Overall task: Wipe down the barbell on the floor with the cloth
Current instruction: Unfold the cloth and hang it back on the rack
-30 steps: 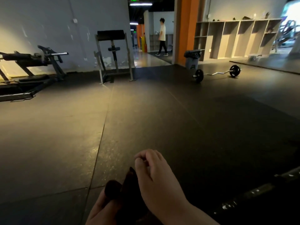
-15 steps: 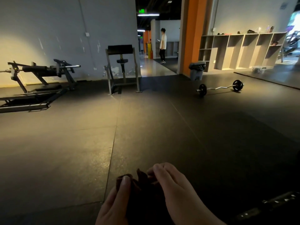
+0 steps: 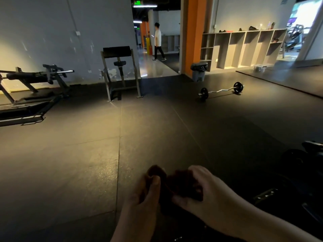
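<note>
Low in front, the left hand (image 3: 145,194) and right hand (image 3: 208,193) both pinch the dark cloth (image 3: 180,179), seemingly bunching it for wiping; the barbell (image 3: 221,90) lies well apart across the floor (image 3: 70,172), untouched.

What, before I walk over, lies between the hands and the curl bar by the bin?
Head view: only bare floor mat with seams between the left hand, right hand, their cloth and the curl bar.
</note>
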Available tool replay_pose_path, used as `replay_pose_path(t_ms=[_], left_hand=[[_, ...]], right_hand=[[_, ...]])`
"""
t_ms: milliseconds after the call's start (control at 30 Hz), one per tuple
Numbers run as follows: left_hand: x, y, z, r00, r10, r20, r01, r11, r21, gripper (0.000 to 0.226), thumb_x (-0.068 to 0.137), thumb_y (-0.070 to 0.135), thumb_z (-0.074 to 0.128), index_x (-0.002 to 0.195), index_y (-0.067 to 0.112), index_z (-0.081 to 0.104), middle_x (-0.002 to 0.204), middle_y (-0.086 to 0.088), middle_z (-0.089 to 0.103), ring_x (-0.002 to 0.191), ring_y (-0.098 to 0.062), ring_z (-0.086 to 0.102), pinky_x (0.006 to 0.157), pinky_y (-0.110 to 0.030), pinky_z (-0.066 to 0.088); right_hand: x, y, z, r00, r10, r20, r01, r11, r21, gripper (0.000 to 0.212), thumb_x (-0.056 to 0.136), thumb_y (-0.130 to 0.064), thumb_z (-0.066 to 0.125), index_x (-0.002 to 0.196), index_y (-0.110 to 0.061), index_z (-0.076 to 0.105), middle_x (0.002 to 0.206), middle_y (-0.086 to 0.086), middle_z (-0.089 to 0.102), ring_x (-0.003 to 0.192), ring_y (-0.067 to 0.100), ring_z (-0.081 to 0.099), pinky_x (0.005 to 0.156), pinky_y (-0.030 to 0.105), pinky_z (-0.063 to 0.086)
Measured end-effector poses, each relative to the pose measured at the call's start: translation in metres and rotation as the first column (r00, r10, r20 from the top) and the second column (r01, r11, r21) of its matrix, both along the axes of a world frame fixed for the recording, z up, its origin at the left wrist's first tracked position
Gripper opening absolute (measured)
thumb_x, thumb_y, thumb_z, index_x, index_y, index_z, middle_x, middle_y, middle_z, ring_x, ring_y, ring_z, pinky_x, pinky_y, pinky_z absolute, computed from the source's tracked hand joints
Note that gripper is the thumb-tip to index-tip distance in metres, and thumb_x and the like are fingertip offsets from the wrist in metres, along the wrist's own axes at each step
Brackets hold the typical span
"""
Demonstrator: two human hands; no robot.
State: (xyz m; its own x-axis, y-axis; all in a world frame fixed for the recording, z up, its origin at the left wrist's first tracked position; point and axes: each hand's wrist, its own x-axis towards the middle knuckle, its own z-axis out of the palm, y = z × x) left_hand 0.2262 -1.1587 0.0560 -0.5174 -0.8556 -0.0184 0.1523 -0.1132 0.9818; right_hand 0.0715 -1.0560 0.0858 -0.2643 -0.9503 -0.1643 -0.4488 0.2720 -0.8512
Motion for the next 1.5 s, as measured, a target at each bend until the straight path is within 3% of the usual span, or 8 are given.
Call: replay_pose_path(t_ms=[333, 567, 833, 967, 1067, 1233, 1367, 1500], left_hand=[[0.015, 0.053, 0.196, 0.978, -0.185, -0.094, 0.192, 0.979, 0.069, 0.024, 0.101, 0.034, 0.046, 0.117, 0.028, 0.062, 0.110, -0.004, 0.069, 0.098, -0.015, 0.069, 0.079, -0.028, 0.057], [0.022, 0.087, 0.274, 0.915, -0.389, 0.106, 0.402, 0.902, -0.161, 0.073, 0.061, 0.053, 0.083, 0.122, 0.023, 0.058, 0.115, -0.008, 0.068, 0.107, -0.021, 0.067, 0.095, -0.045, 0.053], [0.012, 0.148, 0.316, 0.870, -0.467, 0.159, 0.488, 0.862, -0.139, 0.034, 0.082, 0.056, 0.069, 0.105, 0.030, 0.069, 0.106, -0.011, 0.072, 0.105, -0.029, 0.068, 0.101, -0.061, 0.045], [-0.012, 0.197, 0.341, 0.928, -0.367, 0.057, 0.365, 0.930, 0.043, 0.035, 0.095, 0.041, 0.056, 0.111, 0.011, 0.064, 0.102, -0.014, 0.071, 0.099, -0.030, 0.070, 0.098, -0.048, 0.052], [-0.027, 0.227, 0.352, 0.955, -0.296, 0.032, 0.290, 0.949, 0.121, 0.030, 0.092, 0.033, 0.065, 0.105, 0.006, 0.066, 0.089, -0.011, 0.069, 0.088, -0.029, 0.070, 0.086, -0.043, 0.056], [-0.026, 0.247, 0.350, 0.894, -0.447, -0.014, 0.447, 0.893, 0.059, 0.076, 0.061, -0.012, 0.078, 0.131, 0.008, 0.055, 0.119, -0.016, 0.069, 0.109, -0.030, 0.067, 0.083, -0.036, 0.059], [-0.016, 0.263, 0.337, 0.893, -0.257, 0.370, 0.358, 0.903, -0.238, 0.069, 0.071, -0.004, 0.077, 0.132, 0.019, 0.057, 0.123, 0.002, 0.066, 0.118, -0.014, 0.061, 0.100, -0.033, 0.052], [0.001, 0.280, 0.335, 0.813, -0.012, 0.582, 0.317, 0.848, -0.425, 0.013, 0.095, 0.020, 0.063, 0.106, 0.028, 0.060, 0.101, -0.002, 0.067, 0.095, -0.017, 0.066, 0.076, -0.030, 0.060]], right_hand=[[0.012, 0.065, 0.197, 0.894, -0.448, -0.022, 0.433, 0.875, -0.216, 0.010, 0.096, -0.030, 0.066, 0.099, -0.031, 0.056, 0.088, 0.003, 0.070, 0.065, 0.008, 0.069, 0.056, 0.031, 0.058], [0.025, 0.116, 0.291, 0.730, -0.621, 0.284, 0.679, 0.707, -0.197, 0.015, 0.099, -0.032, 0.060, 0.113, -0.029, 0.055, 0.106, 0.009, 0.068, 0.096, 0.029, 0.071, 0.091, 0.056, 0.058], [0.014, 0.193, 0.343, 0.603, -0.618, 0.504, 0.754, 0.649, -0.106, 0.031, 0.100, -0.038, 0.059, 0.111, -0.011, 0.069, 0.100, 0.017, 0.076, 0.090, 0.035, 0.074, 0.092, 0.051, 0.056], [-0.015, 0.253, 0.326, 0.793, -0.470, 0.388, 0.447, 0.881, 0.154, 0.056, 0.095, -0.065, 0.045, 0.110, -0.021, 0.076, 0.105, 0.008, 0.078, 0.093, 0.030, 0.075, 0.083, 0.043, 0.057], [-0.038, 0.299, 0.311, 0.882, -0.229, 0.412, 0.136, 0.960, 0.243, 0.030, 0.088, -0.028, 0.071, 0.111, -0.009, 0.076, 0.109, 0.012, 0.077, 0.096, 0.025, 0.075, 0.088, 0.041, 0.059], [-0.072, 0.349, 0.318, 0.825, -0.144, 0.546, 0.140, 0.989, 0.049, 0.077, 0.074, 0.022, 0.068, 0.129, -0.032, 0.065, 0.123, 0.009, 0.072, 0.111, 0.038, 0.070, 0.083, 0.047, 0.060], [-0.086, 0.366, 0.331, 0.929, -0.125, 0.348, 0.128, 0.992, 0.015, 0.071, 0.071, 0.023, 0.069, 0.122, -0.026, 0.070, 0.120, 0.006, 0.073, 0.108, 0.032, 0.072, 0.083, 0.043, 0.062], [-0.083, 0.381, 0.336, 0.980, -0.131, -0.151, 0.140, 0.989, 0.053, 0.040, 0.086, -0.002, 0.073, 0.105, -0.036, 0.075, 0.109, -0.006, 0.074, 0.104, 0.014, 0.070, 0.094, 0.039, 0.057]])
